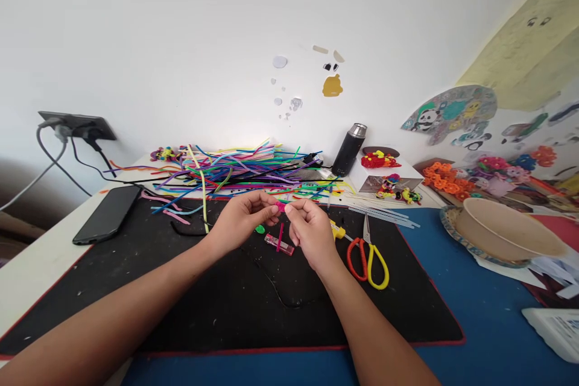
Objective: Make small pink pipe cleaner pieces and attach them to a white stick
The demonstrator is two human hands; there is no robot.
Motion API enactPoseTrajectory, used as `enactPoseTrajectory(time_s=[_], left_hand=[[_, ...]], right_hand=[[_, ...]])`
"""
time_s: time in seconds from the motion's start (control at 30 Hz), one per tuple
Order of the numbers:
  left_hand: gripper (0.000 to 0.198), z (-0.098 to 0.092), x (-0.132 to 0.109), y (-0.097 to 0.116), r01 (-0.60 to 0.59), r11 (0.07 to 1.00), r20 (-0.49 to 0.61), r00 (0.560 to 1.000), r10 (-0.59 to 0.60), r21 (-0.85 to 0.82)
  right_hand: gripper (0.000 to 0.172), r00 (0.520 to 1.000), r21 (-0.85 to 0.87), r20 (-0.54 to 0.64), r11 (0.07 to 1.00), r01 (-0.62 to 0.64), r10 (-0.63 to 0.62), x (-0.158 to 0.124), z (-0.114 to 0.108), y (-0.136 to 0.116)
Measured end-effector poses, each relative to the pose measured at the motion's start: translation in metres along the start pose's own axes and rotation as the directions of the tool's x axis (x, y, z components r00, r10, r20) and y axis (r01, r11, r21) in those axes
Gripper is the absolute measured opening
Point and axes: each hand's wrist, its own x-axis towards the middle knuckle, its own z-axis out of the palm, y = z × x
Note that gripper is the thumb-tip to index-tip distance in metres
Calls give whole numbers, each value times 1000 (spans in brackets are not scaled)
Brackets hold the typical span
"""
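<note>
My left hand [248, 216] and my right hand [312, 229] meet above the black mat [217, 307]. Between both sets of fingertips I pinch a small piece of coiled magenta pipe cleaner [281, 207], mostly covered by the fingers. Below it a straight magenta stem [280, 237] crosses a pink lighter [272, 241]; whether the stem joins the held piece I cannot tell. A small green piece [260, 229] lies beside my left hand. To the right of my right hand are a yellow tool [337, 230], partly hidden, and scissors [370, 253] with red and yellow handles.
A large heap of pipe cleaners [244, 166] lies along the wall. A black bottle [349, 149] stands by a white box [384, 175]. On the left rests a phone [107, 215]. Glue sticks [384, 215], a beige bowl [506, 226] and finished pipe-cleaner shapes [446, 180] are at right.
</note>
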Motion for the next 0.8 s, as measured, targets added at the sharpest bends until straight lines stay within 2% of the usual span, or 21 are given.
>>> enactPoseTrajectory(time_s=[0.37,0.57,0.67,0.8], left_hand=[[35,0,-2,-6,-12,1000,-23,1000,12,22],[34,2,-3,-10,-65,997,-31,997,66,49],[30,1,-4,-11,-125,969,-44,990,137,214],[23,-3,-5,-11,-210,847,-31,966,258,488]], right_hand=[[33,999,78,30,996,-44,42,1,0,4],[31,996,165,22,983,-86,83,1,1,1],[31,996,188,12,978,-94,93,0,1,-1],[31,995,169,7,981,-95,95,0,1,-2]])
